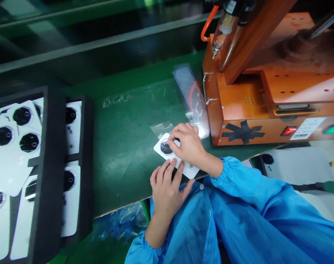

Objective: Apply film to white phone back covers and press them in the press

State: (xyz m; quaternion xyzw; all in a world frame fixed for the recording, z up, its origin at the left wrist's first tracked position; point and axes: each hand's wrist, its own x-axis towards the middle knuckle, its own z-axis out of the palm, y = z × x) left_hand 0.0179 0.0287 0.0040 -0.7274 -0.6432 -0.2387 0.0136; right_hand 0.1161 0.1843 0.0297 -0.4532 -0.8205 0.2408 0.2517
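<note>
A white phone back cover (pixel 161 148) with a round black camera ring lies flat on the green mat (pixel 123 146) near the mat's front edge. My right hand (pixel 188 145) rests on top of it, fingertips pinched at the camera ring. My left hand (pixel 167 189) lies flat with its fingers pressing the cover's near edge. Both arms are in blue sleeves. A piece of clear film (pixel 187 91) lies just behind the cover.
An orange press machine (pixel 268 91) with a red switch (pixel 289 130) and green button (pixel 331 129) stands at the right. Black foam trays (pixel 48 154) with several white covers sit at the left. A dark conveyor runs along the back.
</note>
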